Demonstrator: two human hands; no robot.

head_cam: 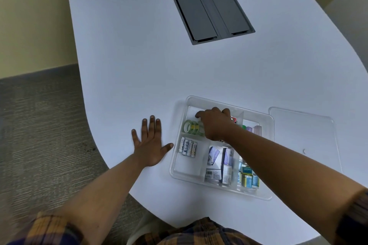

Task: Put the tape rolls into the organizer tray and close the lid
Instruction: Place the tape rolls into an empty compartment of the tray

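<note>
Right hand (214, 123) curled over tape rolls (192, 127) in organizer tray (258, 195), grasp unclear; left hand (150, 145) flat, splayed: seat rolls fully below rim before fetching lid (302, 135)

Single head-worn view, wide-angle, looking forward and steeply down from above the near edge of the white table (139, 65). The wearer's plaid-sleeved forearms enter from the bottom corners, so the camera sits close over the table's near edge. The clear organizer tray (266, 117) lies near that edge, right of centre, at close range. The grey cable hatch (209, 8) lies farther off toward the far edge. Table edges bow with lens distortion. Carpeted floor (39, 125) fills the left side. No second view is given.
</note>
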